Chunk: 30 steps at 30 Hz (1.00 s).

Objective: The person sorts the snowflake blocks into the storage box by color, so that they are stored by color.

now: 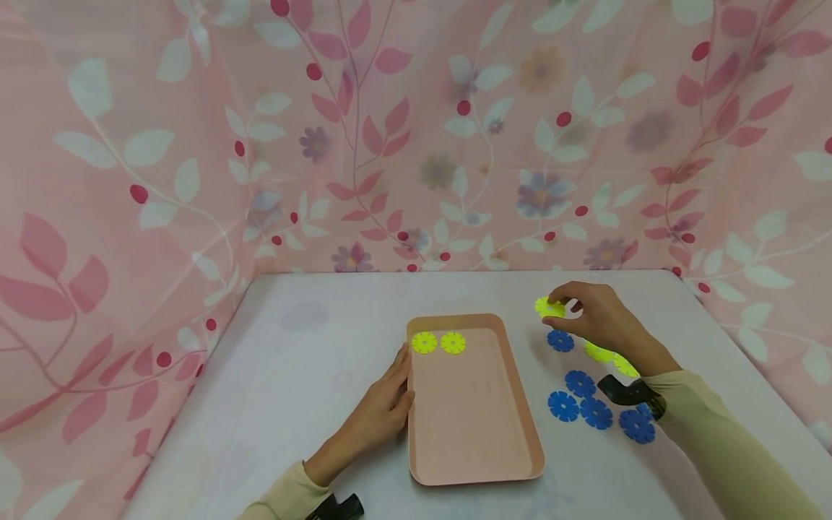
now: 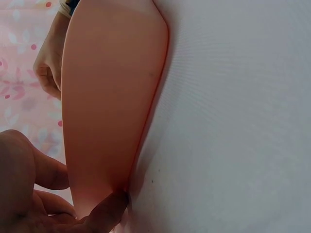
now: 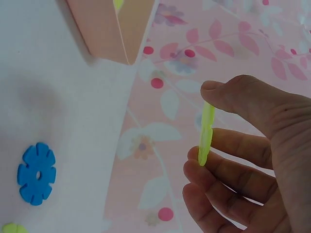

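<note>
Left hand (image 1: pixel 380 412) lying flat on the white table (image 1: pixel 292 404), its straight, relaxed fingers touching the left rim of the pink tray (image 1: pixel 474 433); beyond those fingertips, two yellow discs (image 1: pixel 438 343) lie in the tray's far end. Right hand (image 1: pixel 601 318), raised to the right of the tray, pinching a yellow disc (image 3: pixel 206 133) edge-on between thumb and fingers. Blue discs (image 1: pixel 588 404) lie on the table below and just behind these fingers.
</note>
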### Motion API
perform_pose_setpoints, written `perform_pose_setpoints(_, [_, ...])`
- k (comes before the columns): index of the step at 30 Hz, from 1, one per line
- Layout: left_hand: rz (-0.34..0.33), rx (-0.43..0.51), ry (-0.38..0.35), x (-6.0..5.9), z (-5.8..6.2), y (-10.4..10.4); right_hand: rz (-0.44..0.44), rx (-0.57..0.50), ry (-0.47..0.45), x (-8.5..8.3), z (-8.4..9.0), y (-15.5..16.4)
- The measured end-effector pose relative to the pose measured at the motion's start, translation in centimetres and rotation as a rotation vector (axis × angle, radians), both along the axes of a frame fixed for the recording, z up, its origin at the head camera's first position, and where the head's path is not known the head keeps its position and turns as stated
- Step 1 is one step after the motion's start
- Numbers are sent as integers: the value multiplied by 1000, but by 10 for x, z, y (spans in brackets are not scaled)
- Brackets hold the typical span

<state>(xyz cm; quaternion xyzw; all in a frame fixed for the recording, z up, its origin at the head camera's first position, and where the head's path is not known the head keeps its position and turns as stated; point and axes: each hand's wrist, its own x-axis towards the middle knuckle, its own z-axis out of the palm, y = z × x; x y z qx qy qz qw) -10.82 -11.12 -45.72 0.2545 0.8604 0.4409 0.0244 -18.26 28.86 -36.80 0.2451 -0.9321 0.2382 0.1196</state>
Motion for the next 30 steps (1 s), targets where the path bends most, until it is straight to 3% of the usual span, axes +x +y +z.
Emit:
perform_pose_setpoints(11, [-1, -5, 30, 1, -1, 0, -2, -21, -19, -2, -3, -18])
perform_pose_setpoints(30, [0, -16, 27, 0, -2, 0, 92, -36, -24, -5, -13, -45])
